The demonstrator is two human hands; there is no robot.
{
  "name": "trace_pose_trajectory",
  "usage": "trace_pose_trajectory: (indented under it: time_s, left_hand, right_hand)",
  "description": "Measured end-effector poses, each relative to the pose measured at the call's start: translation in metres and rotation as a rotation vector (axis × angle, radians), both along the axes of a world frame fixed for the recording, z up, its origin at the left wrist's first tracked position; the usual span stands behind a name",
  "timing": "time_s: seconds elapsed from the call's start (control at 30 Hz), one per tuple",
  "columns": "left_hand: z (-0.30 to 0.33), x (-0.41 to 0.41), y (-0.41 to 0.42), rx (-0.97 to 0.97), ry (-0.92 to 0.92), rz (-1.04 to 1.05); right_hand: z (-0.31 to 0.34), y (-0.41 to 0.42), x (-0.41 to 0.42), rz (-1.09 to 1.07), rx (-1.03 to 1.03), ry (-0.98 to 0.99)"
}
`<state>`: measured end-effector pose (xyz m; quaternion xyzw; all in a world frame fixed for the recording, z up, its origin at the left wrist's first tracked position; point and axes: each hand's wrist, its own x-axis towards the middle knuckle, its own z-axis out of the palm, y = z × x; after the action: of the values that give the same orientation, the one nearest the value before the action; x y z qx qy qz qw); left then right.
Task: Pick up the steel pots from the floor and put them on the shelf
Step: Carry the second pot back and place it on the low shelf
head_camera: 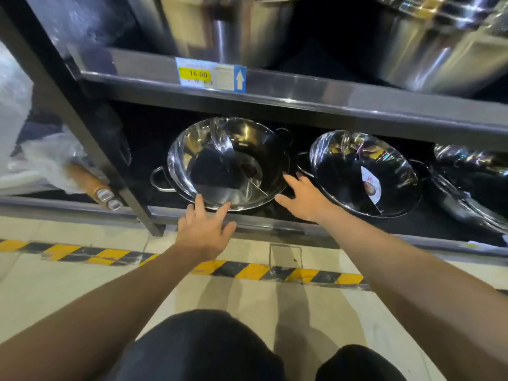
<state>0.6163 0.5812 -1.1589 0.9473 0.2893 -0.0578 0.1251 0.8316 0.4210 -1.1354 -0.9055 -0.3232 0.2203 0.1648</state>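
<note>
A shiny steel pot [220, 149] with a curved divider and two loop handles sits on the bottom shelf [275, 225]. My left hand [204, 229] is spread open at the pot's near rim, fingertips touching or just short of it. My right hand [303, 199] is open at the pot's right rim, holding nothing. A second divided steel pot [354, 160] with a paper label inside rests to the right on the same shelf.
Big steel stockpots [233, 26] stand on the upper shelf [330, 92], which carries a price tag [210, 75]. More steel ware [470, 166] lies at far right. A dark upright post [90, 138] is at left, with plastic wrap [46, 160] beyond. Yellow-black tape [247, 270] crosses the floor.
</note>
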Motion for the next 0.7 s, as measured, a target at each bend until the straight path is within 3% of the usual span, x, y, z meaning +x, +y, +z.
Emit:
trace_pose_trajectory:
  time_s: [0.1,0.33,0.7]
  left_hand:
    - [-0.009,-0.003,0.007,0.027,0.061,-0.01]
    - [-0.006,-0.015,0.078,0.059,0.216,0.053]
    - [-0.009,-0.016,0.057,0.023,0.123,0.128]
  right_hand:
    - [-0.009,-0.002,0.001,-0.019,-0.088,-0.01]
    - [-0.011,-0.013,-0.043,0.128,-0.041,-0.072]
    - [-0.023,0.007,-0.075,0.125,-0.013,-0.179]
